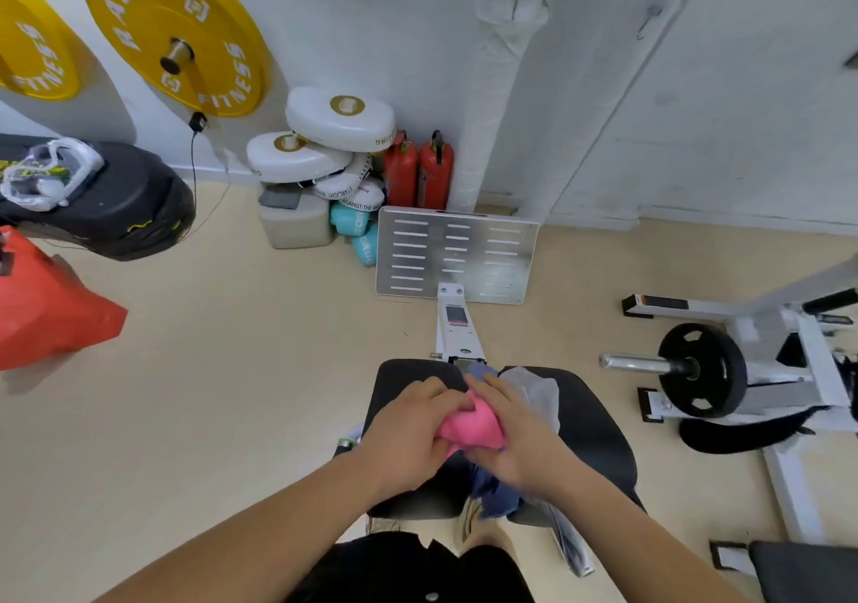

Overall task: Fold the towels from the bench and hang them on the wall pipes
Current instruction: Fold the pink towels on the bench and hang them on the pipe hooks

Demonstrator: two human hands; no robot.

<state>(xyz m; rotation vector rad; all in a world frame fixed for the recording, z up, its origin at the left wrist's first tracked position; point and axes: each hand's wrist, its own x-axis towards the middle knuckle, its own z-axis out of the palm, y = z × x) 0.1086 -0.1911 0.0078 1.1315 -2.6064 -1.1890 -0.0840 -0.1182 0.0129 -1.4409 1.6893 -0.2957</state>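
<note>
Illumination is bright, even and diffuse, with no single source visible. Shadows are soft: a faint one lies on the beige floor [232,370] beside the red plastic bag [46,305]. The perforated metal footplate [457,254] shows mild glare at its right side. Wide-angle distortion bends the white wall pipe [499,106] and stretches objects near the frame edges. Detail is slightly soft throughout.

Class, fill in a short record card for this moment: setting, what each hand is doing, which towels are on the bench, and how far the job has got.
setting: gym room, black bench on a beige floor
left hand: gripping the pink towel
right hand: gripping the same pink towel from the other side
other towels: grey towel and blue towel lying on the bench
wall pipes: white, no towel hung
stage: pink towel bunched, not yet folded
</note>
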